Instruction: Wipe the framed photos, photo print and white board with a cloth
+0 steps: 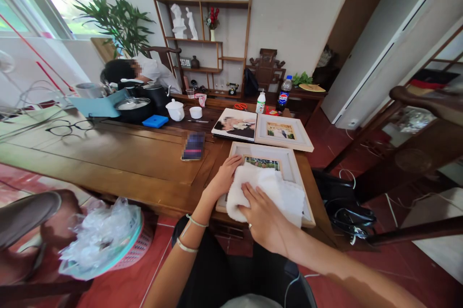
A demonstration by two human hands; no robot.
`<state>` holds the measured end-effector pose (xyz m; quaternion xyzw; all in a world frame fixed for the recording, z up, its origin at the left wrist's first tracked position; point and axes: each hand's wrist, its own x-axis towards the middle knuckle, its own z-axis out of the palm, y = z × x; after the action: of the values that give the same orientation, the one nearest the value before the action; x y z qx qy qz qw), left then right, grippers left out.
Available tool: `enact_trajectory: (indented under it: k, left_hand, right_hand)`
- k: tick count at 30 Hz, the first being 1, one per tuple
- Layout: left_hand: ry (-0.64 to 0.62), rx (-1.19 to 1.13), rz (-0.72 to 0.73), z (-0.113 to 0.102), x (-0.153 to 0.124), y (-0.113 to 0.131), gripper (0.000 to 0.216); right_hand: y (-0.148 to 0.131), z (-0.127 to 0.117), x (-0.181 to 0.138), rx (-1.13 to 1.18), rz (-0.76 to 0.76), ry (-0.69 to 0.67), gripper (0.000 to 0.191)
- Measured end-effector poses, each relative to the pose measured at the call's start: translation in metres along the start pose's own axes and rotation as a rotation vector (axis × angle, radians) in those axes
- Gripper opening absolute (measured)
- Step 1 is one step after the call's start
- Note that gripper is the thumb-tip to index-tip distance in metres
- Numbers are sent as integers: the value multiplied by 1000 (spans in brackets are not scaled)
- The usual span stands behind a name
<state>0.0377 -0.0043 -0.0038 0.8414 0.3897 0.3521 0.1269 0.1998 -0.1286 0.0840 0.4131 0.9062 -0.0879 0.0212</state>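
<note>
Low, right of centre, a white cloth (pixel 285 197), long axis slanting down rightward, covers much of a picture frame (pixel 293 165) beneath the flat, loosely spread right hand (pixel 262 209); the left hand (pixel 227 174), fingers extended, rests ungripping at its left edge.

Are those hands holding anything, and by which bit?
The right grip lies spread on the left half of the white cloth, not visibly clasping it. The left grip touches the left side of the nearest frame; whether it grasps that, I can't tell.
</note>
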Motion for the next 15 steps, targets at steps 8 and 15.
enact_trajectory:
  k: [8,15]
  left_hand:
    - [4,33,-28,3,0,1,42]
    - [-12,17,-17,1,0,1,46]
  right_hand:
    - [38,-21,-56,-104,138,-58,53]
    - [121,-38,-60,118,113,46,55]
